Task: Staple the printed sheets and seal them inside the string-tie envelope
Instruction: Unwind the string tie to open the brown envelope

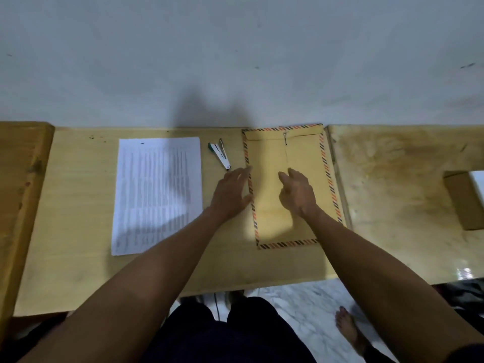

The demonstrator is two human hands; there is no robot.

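Observation:
A brown string-tie envelope [267, 179] with a striped orange-and-black border lies flat on the desk, flap at the far end, its string hanging down the middle. My left hand [230, 192] lies open at the envelope's left edge, fingers straight and touching the border. My right hand [297, 191] rests over the envelope's middle with loosely bent fingers near the end of the string; whether it pinches the string I cannot tell. The printed sheets [157, 192] lie in a stack to the left. A small white and green stapler [220, 153] sits between the sheets and the envelope.
The yellow wooden desk [78, 205] stands against a pale wall [235, 61]. A darker wooden piece [18, 179] borders it on the left and a worn wooden surface [392, 179] adjoins on the right. A bare foot [348, 328] is on the marble floor below.

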